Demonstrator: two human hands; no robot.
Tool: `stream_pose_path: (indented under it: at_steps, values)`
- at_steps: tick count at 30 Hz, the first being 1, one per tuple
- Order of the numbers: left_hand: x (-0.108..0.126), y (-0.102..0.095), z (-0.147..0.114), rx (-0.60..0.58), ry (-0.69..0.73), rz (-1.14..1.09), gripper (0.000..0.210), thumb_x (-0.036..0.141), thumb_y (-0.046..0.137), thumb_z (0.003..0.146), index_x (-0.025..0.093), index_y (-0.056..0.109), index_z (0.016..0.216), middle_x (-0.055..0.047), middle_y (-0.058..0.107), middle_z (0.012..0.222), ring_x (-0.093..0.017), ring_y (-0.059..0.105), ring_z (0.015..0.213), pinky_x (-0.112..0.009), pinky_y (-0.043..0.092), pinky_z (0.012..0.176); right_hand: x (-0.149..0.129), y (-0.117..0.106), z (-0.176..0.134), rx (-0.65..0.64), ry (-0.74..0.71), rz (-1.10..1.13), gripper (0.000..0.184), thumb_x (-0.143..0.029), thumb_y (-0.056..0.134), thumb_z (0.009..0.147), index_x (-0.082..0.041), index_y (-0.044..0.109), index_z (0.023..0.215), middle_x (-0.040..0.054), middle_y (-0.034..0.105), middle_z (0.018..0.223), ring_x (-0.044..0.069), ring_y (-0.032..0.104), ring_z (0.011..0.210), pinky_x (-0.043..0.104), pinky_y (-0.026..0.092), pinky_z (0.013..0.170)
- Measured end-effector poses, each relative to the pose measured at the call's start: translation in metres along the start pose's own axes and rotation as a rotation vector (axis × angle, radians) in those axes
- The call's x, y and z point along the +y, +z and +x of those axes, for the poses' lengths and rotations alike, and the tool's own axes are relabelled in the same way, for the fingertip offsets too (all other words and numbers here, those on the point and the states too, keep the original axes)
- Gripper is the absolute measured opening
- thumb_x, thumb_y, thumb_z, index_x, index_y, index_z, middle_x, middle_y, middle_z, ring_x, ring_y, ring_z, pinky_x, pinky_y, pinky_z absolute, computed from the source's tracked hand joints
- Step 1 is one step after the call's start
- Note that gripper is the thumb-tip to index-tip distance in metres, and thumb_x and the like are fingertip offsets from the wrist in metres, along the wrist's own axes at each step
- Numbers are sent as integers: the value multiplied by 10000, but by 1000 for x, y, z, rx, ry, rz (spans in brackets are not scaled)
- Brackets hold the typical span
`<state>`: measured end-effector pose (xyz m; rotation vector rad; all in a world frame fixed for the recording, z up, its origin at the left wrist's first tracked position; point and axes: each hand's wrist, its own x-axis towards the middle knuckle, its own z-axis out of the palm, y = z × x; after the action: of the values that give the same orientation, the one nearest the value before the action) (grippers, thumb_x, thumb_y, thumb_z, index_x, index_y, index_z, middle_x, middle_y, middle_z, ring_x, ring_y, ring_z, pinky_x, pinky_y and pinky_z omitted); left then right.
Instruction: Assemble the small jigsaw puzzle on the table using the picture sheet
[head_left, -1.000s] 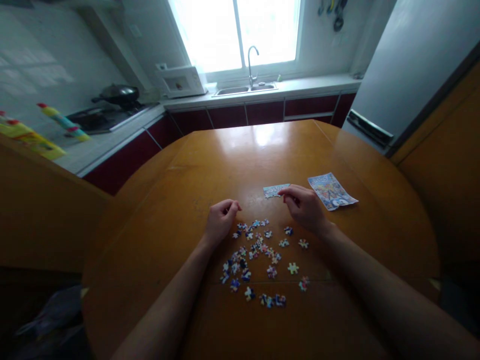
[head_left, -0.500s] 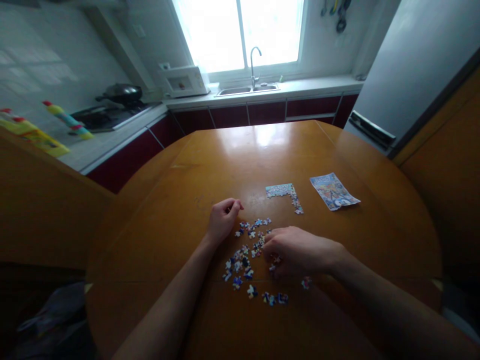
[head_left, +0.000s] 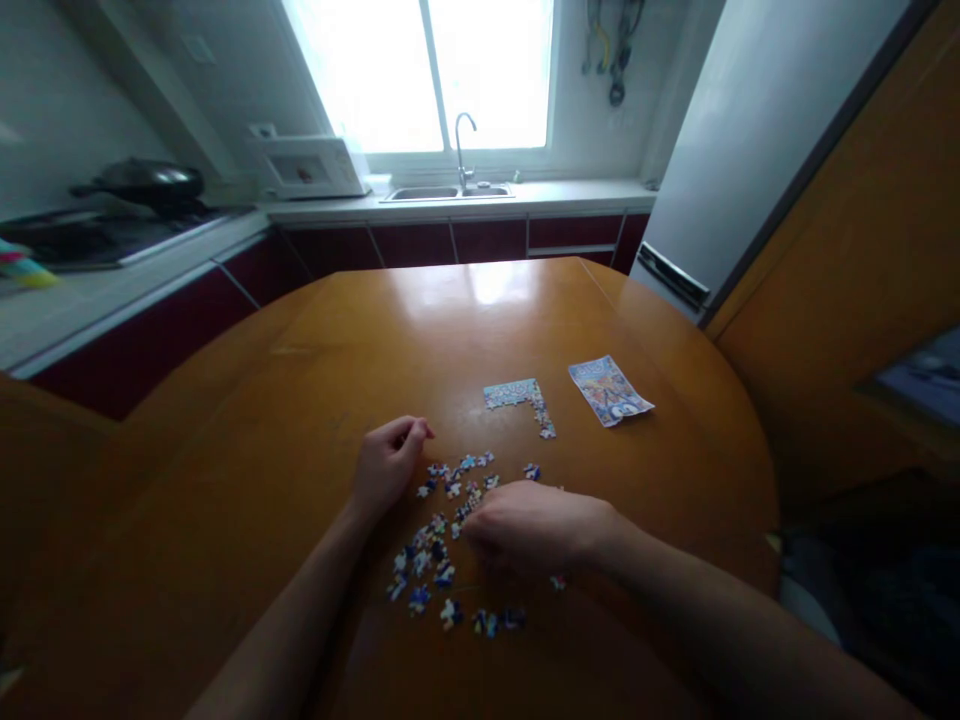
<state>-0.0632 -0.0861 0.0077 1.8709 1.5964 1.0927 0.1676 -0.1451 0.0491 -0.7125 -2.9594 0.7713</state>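
Loose jigsaw pieces point(head_left: 422, 555) lie scattered on the wooden table between my forearms. My left hand point(head_left: 390, 462) rests on its side left of them, fingers curled in and nothing visible inside. Over the right part of the pile is my right hand point(head_left: 536, 525), palm down with fingers bent under. Its fingertips are hidden, so what they grip does not show. One single piece point(head_left: 531, 470) lies just beyond its knuckles. Farther away, a joined puzzle section point(head_left: 513, 392) forms a corner, with a top strip and a short right side.
A creased picture sheet point(head_left: 609, 390) lies right of the joined section on the table point(head_left: 420, 330). Past the table are a counter with a sink point(head_left: 427, 193), a microwave point(head_left: 311, 165) and a wok point(head_left: 150, 183) on the stove. A fridge point(head_left: 720, 150) stands at right.
The view has swung right, so the scene sits farther left. My right hand has shifted slightly toward me, uncovering a piece beyond its knuckles. My left hand stays in place, curled.
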Motion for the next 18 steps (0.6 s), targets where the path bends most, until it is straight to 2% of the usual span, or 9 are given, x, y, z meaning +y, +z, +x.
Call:
stream_pose_path:
  at_steps: [2,5,8,10,11,14,18]
  values:
    - [-1,0,0,-3,-4,9,380,455,507,886,154,680,732,-4,602,634,-155,541,623,-243,379,581,5,-6,-2,18,31,102,41,-165,611,781,-200,614,803,-18,621,727,112,468,601,243,303,542]
    - [-2,-1,0,-4,-4,17,380,460,513,880,155,681,727,-5,610,642,-157,547,627,-245,381,585,27,-23,-14,142,104,263,84,-99,608,762,-181,624,761,-25,632,717,93,505,623,219,341,567]
    - [-2,-1,1,-7,-9,23,386,473,517,871,157,683,727,-6,614,640,-162,552,629,-247,381,582,65,-39,-37,305,316,376,66,-114,637,780,-164,679,783,0,670,731,103,566,650,216,392,593]
    - [-1,-1,2,-5,-18,31,390,480,515,868,159,684,725,-8,621,643,-168,561,638,-246,381,581,92,-46,-52,372,492,439,43,-135,684,754,-159,696,787,22,703,744,121,607,662,223,417,594]
    - [-1,-1,2,-5,-22,36,389,482,515,866,161,684,724,-9,626,646,-171,566,644,-246,381,580,102,-47,-59,379,529,451,38,-142,687,754,-151,698,789,37,716,745,129,622,653,227,424,580]
    - [-2,0,3,-6,-20,42,382,482,521,860,167,683,718,-11,643,659,-175,575,649,-246,387,579,121,-45,-68,381,568,462,79,-182,742,715,-140,707,771,57,727,723,150,637,628,237,427,542]
    - [-2,0,4,-9,6,38,368,470,526,861,173,682,710,-12,650,661,-172,578,638,-249,402,592,121,-36,-60,377,556,467,64,-199,762,691,-153,732,724,53,735,718,154,644,632,244,435,555]
